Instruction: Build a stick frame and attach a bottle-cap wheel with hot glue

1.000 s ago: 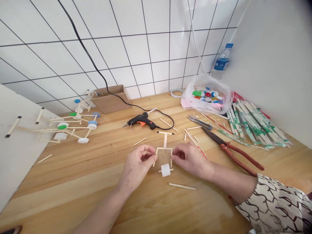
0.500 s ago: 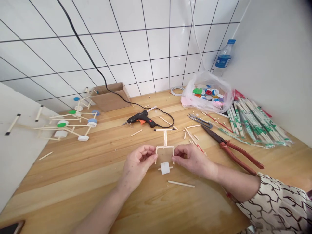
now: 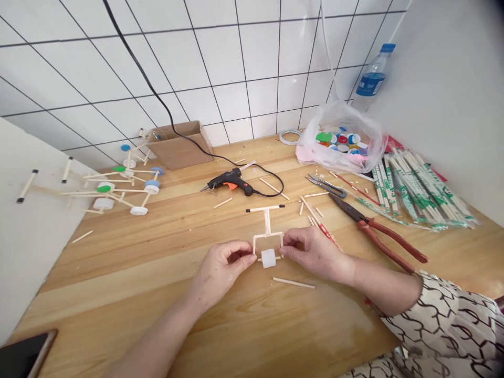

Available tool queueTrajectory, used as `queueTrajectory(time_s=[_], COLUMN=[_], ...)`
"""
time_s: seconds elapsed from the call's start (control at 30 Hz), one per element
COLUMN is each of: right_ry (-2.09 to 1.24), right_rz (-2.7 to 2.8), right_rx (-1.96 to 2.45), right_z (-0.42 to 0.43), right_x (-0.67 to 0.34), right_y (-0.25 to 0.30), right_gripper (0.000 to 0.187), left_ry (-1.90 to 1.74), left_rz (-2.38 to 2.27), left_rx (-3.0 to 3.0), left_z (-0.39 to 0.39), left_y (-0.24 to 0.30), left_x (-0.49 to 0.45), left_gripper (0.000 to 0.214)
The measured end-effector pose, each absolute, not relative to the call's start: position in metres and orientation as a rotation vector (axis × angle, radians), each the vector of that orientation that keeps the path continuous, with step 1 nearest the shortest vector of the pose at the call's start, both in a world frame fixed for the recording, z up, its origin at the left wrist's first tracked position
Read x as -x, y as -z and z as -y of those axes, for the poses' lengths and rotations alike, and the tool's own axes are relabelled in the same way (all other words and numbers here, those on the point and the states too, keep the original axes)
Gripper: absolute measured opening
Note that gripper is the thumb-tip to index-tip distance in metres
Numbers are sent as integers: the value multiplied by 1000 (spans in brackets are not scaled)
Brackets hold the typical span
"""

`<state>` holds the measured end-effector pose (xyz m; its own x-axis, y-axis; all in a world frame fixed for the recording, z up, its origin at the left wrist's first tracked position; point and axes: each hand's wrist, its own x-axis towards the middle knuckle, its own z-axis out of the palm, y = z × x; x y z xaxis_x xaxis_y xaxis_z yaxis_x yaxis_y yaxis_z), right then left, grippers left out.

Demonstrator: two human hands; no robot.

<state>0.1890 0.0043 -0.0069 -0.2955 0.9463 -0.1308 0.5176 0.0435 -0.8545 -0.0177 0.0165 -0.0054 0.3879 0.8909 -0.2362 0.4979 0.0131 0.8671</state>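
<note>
Head view: two bare hands work close together over a wooden table (image 3: 236, 336), with a small stick frame (image 3: 267, 223) between them. It has a crossbar, two legs pointing toward the person, and a stem pointing away that ends in a black-tipped bar. The left hand (image 3: 220, 268) has thumb and forefinger pinched on the left leg; the right hand (image 3: 318, 256) pinches the right leg the same way. Between the lower ends of the legs sits a white wheel (image 3: 268, 258) on a short stick; whether the legs touch that stick, I cannot tell. A loose stick (image 3: 293, 283) lies just on the near side of the wheel. Beyond the frame rests a black glue gun (image 3: 232, 181), its cord looping past a cardboard box (image 3: 179, 150). To the right are red-handled pliers (image 3: 368, 226), small snips (image 3: 327, 186) and wrapped chopsticks (image 3: 425, 189). Farther back, a plastic bag (image 3: 307, 142) holds colorful bottle caps (image 3: 342, 139), near a tape roll (image 3: 281, 137) and a water bottle (image 3: 371, 83). Stick models (image 3: 105, 203) with cap wheels stand at left, and a phone (image 3: 25, 357) shows at the lower left corner.
</note>
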Motion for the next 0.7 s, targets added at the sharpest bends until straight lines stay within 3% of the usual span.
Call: queueTrajectory(time_s=[0.7], right_ry=[-953], right_rz=[2089], right_rx=[1538], right_z=[-3], right_x=[-190], right_y=[7], right_gripper=[15], left_ry=[-502], left_rz=[-1242], left_rx=[-1589], left_z=[-18], left_y=[7], left_x=[18], left_gripper=[10])
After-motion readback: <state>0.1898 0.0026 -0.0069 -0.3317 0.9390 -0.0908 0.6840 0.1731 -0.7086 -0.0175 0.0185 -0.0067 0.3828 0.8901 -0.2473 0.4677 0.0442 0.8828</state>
